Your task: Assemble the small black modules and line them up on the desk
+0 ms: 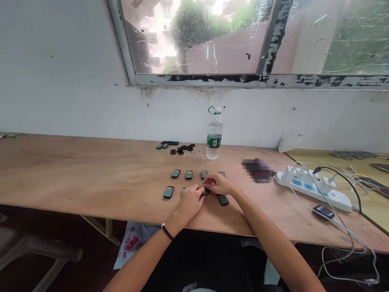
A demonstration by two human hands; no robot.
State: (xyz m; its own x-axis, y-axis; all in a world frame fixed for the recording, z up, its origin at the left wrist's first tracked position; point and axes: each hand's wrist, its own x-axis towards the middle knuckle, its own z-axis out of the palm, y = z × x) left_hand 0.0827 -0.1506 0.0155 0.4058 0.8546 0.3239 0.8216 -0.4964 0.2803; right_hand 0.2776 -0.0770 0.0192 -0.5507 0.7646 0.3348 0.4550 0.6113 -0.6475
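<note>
Both hands meet over a small black device [206, 192] at the front middle of the table. My left hand [191, 201] rests on the tabletop, fingers closed on the device's left side. From the right, my right hand [219, 184] reaches over it with fingertips pinched together; whatever they hold is too small to make out. Around them, similar dark devices with grey-green faces lie in two rows, such as one at the left [168, 192], one in the back row [189, 174] and one at the right [223, 200]. My hands partly cover some of these.
Toward the wall lie black casing parts [185, 148] and scattered small pieces [191, 153]. A water bottle [214, 136] stands beside them. At the right are a white power strip [310, 190] with cables, a black gadget [323, 212] and a blurred-out object [259, 170].
</note>
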